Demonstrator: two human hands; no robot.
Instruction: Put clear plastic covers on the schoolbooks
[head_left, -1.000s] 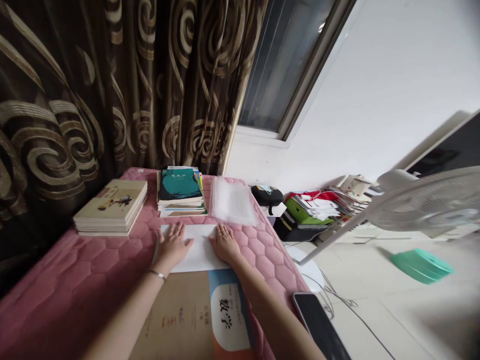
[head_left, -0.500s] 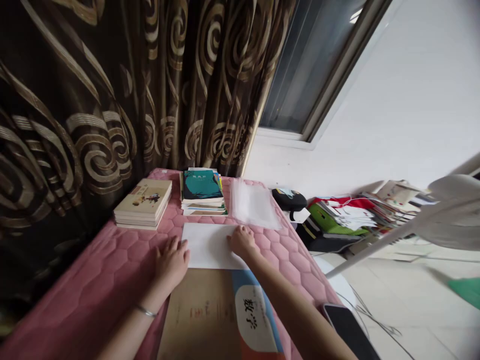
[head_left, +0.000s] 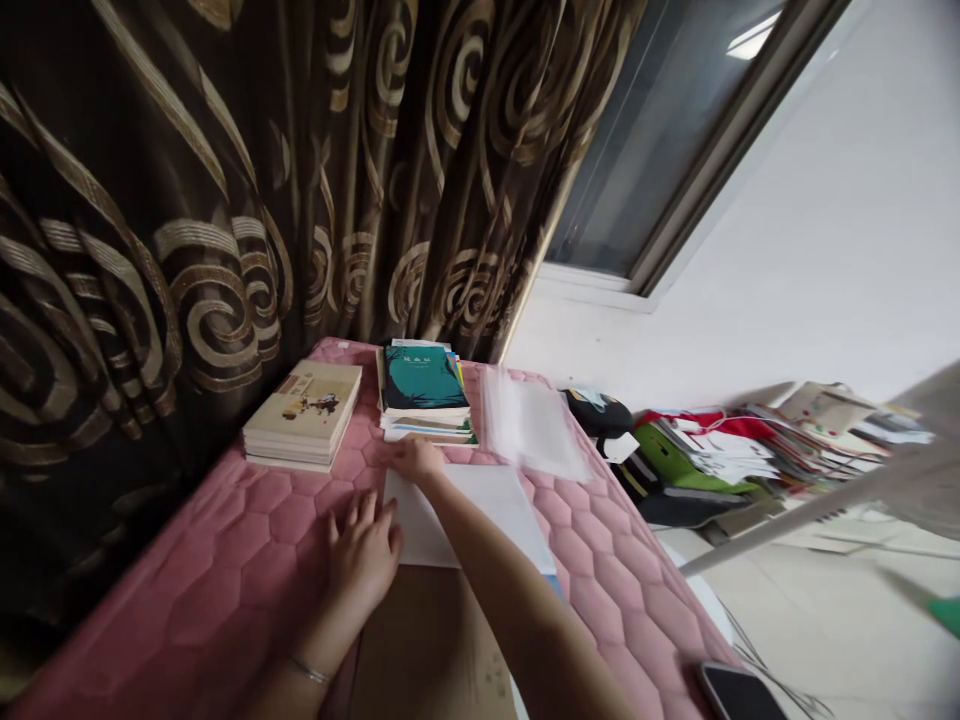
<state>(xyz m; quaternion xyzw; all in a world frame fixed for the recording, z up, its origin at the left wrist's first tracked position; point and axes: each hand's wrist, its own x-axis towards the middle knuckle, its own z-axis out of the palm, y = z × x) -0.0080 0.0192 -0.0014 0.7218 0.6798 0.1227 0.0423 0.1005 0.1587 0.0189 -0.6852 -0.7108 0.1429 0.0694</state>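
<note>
A white sheet (head_left: 487, 500) lies across the top of a brown-covered book (head_left: 427, 640) on the pink quilted surface. My left hand (head_left: 364, 550) rests with fingers spread at the sheet's left edge. At the sheet's far left corner is my right hand (head_left: 414, 460), its fingers bent and drawn together on the corner; the fingertips are partly hidden. My right forearm crosses over the sheet and covers much of the book's blue-edged side.
Beyond my hands stand a stack of beige books (head_left: 304, 410) and a pile topped by a teal book (head_left: 424, 378). Clear plastic sleeves (head_left: 532, 425) lie to the right. A phone (head_left: 739, 690) sits at the near right edge, and a lamp pole (head_left: 787, 515) slants beside the bed.
My right hand has moved left along the sheet's far edge, from its right part to the left corner. My left hand stays by the left edge. The view has shifted slightly.
</note>
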